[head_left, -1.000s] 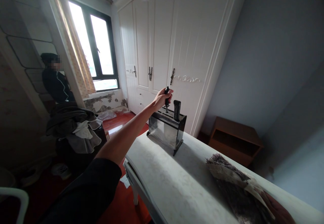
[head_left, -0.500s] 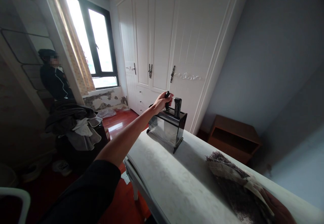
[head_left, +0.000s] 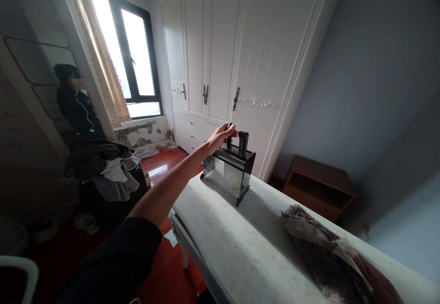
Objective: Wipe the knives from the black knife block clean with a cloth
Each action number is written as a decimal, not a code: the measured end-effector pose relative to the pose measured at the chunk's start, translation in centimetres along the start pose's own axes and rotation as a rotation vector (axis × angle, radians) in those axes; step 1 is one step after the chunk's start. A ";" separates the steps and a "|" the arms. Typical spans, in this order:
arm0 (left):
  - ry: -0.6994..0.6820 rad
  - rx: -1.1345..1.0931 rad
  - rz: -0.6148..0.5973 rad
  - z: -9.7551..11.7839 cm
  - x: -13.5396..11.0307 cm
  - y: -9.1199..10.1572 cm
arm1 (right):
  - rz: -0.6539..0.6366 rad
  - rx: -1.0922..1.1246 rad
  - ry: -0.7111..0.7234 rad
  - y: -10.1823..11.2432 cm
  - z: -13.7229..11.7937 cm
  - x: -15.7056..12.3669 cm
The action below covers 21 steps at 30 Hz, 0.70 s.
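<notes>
My left hand (head_left: 220,138), at the end of an outstretched arm, is closed around the black handle of a knife (head_left: 229,143). That handle stands upright in a knife block (head_left: 225,175) with clear sides and a black frame, on a white table. Just right of my fingers a second knife (head_left: 243,144) shows its thicker black handle above the slot. Through the cloudy sides the blades are hard to make out. My right hand is out of view.
A crumpled brown and beige cloth (head_left: 316,244) lies on the table (head_left: 220,230). Behind are a white wardrobe (head_left: 264,65) and a low brown cabinet (head_left: 319,185). Clothes (head_left: 103,166) are heaped at left. Beyond them appears a person in a dark top (head_left: 76,102), perhaps mirrored.
The view has shifted slightly. My left hand stays on the same knife handle, which appears to have barely moved in the block.
</notes>
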<state>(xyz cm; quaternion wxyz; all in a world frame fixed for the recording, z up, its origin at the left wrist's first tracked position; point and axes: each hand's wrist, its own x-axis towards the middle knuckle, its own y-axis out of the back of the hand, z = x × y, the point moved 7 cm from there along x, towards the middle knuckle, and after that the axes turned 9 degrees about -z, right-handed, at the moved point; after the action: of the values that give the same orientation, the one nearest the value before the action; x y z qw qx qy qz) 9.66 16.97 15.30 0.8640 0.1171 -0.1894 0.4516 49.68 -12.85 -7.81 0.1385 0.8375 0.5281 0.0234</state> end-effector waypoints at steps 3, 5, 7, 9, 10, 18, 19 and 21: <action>-0.048 0.061 0.113 1.0 -0.4 1.0 | 0.004 0.067 -0.046 0.0 0.8 -0.1; -0.112 0.088 0.235 2.2 -0.9 1.6 | 0.041 0.079 -0.033 0.2 0.8 -0.2; -0.223 0.099 0.403 4.0 -2.1 1.9 | 0.034 0.074 -0.017 0.2 0.6 -0.2; -0.382 0.111 0.599 6.3 -4.2 1.4 | 0.000 0.072 -0.002 0.0 0.4 -0.1; -0.460 0.116 0.675 7.3 -5.4 0.7 | -0.013 0.075 0.002 0.0 0.4 -0.1; -0.489 0.106 0.414 6.2 -11.2 -11.9 | -0.059 0.131 0.032 -0.9 -0.5 -0.6; -0.416 0.120 0.309 4.5 -11.4 -13.7 | -0.065 0.119 0.042 -1.1 -0.8 -0.7; -0.221 0.182 0.030 0.4 -11.8 -17.8 | -0.057 0.118 0.064 -1.2 -1.3 -0.9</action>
<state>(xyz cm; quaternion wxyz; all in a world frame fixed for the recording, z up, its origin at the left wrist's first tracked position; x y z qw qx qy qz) 18.08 -1.90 10.02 0.8169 0.2411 -0.2437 0.4639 47.95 -12.92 -6.79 0.0724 0.8277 0.5562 0.0152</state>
